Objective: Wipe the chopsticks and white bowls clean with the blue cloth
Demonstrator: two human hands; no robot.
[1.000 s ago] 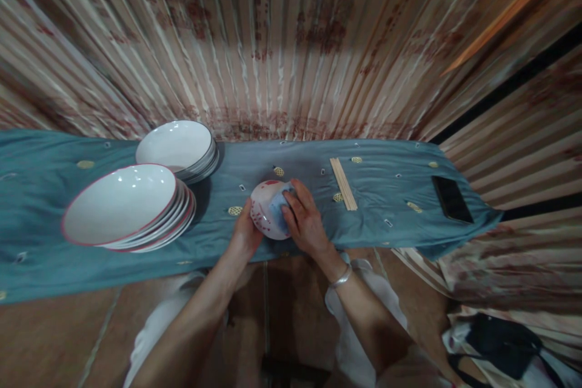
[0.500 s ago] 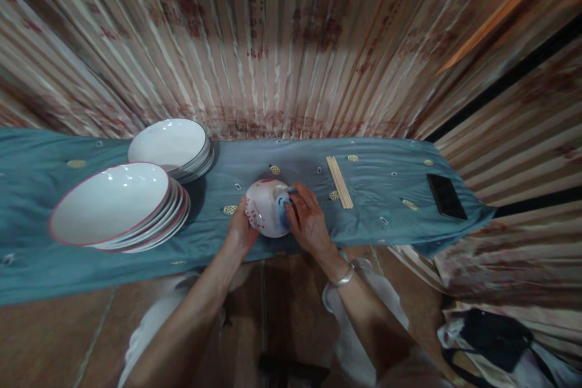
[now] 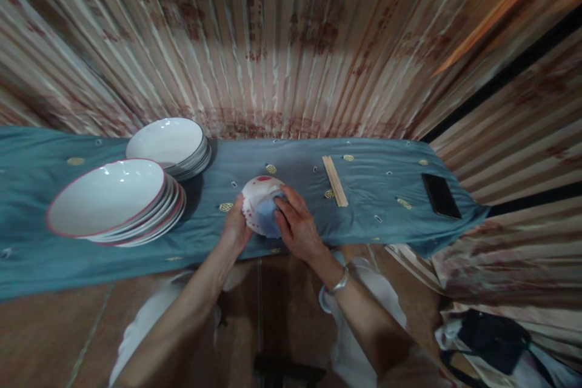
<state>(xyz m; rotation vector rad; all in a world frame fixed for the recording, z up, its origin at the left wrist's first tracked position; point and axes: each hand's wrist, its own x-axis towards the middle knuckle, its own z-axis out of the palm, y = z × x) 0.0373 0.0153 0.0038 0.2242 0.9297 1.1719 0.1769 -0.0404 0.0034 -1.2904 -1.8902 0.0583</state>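
A small white bowl (image 3: 251, 194) with red markings is held above the front part of the cloth-covered table. My left hand (image 3: 235, 223) grips its left side, fingers wrapped round the rim. A light blue cloth (image 3: 267, 213) is pressed against the bowl under the fingers of my right hand (image 3: 297, 223), which closes on it from the right. Part of the bowl is hidden by the cloth and by my fingers. A silver bangle (image 3: 340, 280) sits on my right wrist.
Left of my hands stand a stack of red-rimmed bowls (image 3: 107, 197) and, behind it, dark-rimmed bowls (image 3: 166, 142). Chopsticks (image 3: 335, 180) lie to the right on the blue-green tablecloth (image 3: 377, 179), with a black phone (image 3: 441, 196) farther right. A pleated curtain (image 3: 282, 73) hangs behind.
My right hand and the blue cloth have shifted left across the bowl, and more of the cloth shows. My left hand still holds the bowl; the whole view has drifted slightly.
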